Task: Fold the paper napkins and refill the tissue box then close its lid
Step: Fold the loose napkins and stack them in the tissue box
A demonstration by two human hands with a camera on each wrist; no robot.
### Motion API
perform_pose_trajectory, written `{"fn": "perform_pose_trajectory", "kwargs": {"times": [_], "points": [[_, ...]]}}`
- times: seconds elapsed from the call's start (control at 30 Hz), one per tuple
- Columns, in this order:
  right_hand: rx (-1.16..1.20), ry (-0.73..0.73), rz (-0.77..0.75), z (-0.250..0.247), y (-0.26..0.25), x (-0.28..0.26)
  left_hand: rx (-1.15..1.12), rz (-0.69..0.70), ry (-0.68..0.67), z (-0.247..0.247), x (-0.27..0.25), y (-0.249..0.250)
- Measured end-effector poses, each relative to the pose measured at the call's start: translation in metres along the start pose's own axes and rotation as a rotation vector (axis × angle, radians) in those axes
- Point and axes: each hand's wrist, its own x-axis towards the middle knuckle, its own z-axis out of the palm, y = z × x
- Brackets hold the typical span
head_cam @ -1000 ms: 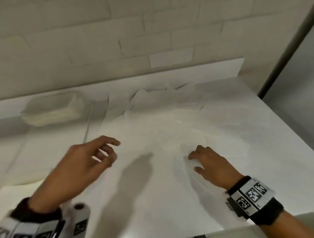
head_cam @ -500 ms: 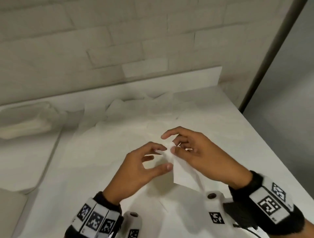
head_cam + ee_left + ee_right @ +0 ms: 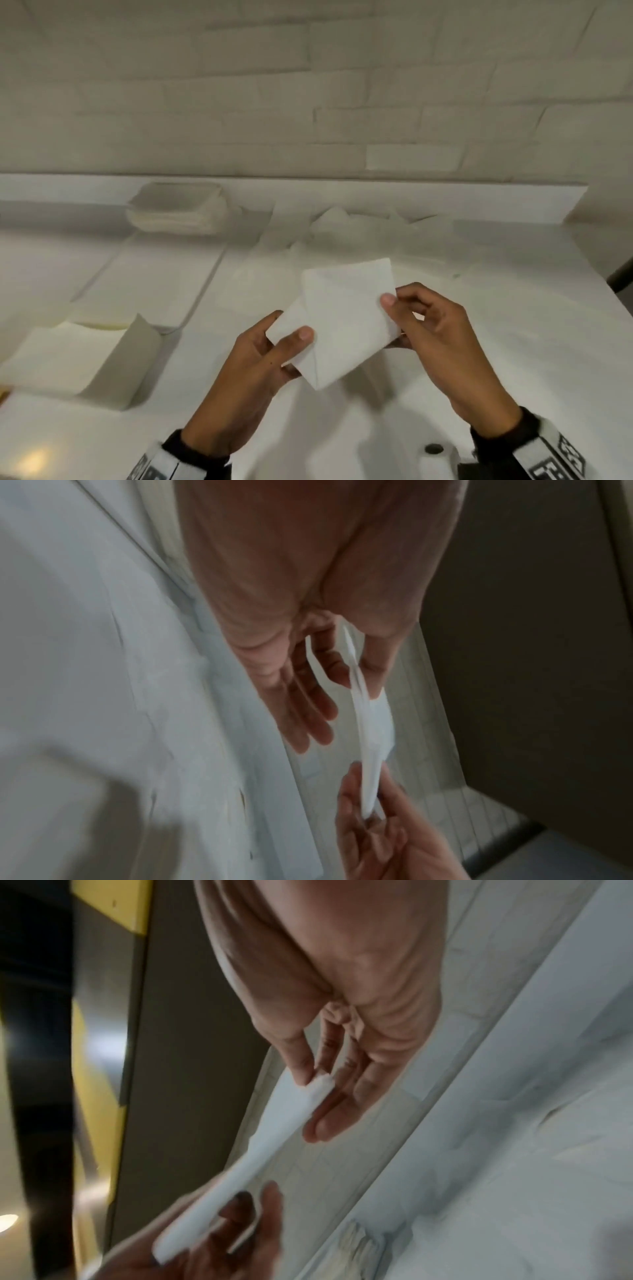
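A folded white napkin (image 3: 346, 322) is held in the air over the white counter, between both hands. My left hand (image 3: 294, 342) grips its lower left part, thumb on top and fingers behind. My right hand (image 3: 392, 320) pinches its right edge between thumb and fingers. In the left wrist view the napkin (image 3: 373, 731) shows edge-on between my left hand (image 3: 329, 685) and my right hand (image 3: 373, 826). The right wrist view shows the napkin (image 3: 260, 1150) pinched by my right hand (image 3: 318, 1085). A whitish box-like stack (image 3: 178, 209) stands at the back left; whether it is the tissue box is unclear.
Loose unfolded napkins (image 3: 342, 226) lie along the back of the counter by the tiled wall. A flat white rounded tray-like panel (image 3: 147, 277) lies left of centre. A folded sheet with a raised flap (image 3: 85, 359) rests at the near left. The counter ends at the right (image 3: 609, 291).
Both hands went from resting on the counter to lifting a napkin; it is now held up folded between them. The view has swung left.
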Motion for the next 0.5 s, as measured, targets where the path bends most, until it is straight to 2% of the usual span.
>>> {"fn": "perform_pose_trajectory", "kwargs": {"times": [0.13, 0.17, 0.23, 0.27, 0.3, 0.37, 0.43, 0.5], "points": [[-0.129, 0.09, -0.286, 0.063, -0.009, 0.0, -0.006, -0.002, 0.092, -0.051, -0.022, 0.023], [-0.112, 0.097, -0.352, 0.08, -0.016, -0.001, 0.068, 0.008, 0.133, -0.068, -0.027, 0.025], [-0.092, 0.023, -0.441, 0.115, -0.032, -0.003, 0.31, 0.12, 0.266, -0.098, -0.039, 0.03], [-0.094, -0.049, -0.474, 0.131, -0.04, -0.003, 0.379, 0.2, 0.345, -0.11, -0.045, 0.04], [-0.117, -0.145, -0.492, 0.149, -0.046, -0.003, 0.386, 0.27, 0.358, -0.123, -0.051, 0.051], [-0.216, -0.367, -0.473, 0.186, -0.051, 0.0, 0.266, 0.282, 0.229, -0.15, -0.061, 0.076], [-0.291, -0.49, -0.418, 0.221, -0.047, 0.005, 0.288, 0.206, 0.094, -0.174, -0.065, 0.095], [-0.308, -0.52, -0.357, 0.259, -0.039, 0.01, 0.404, 0.167, 0.12, -0.201, -0.069, 0.108]]}}
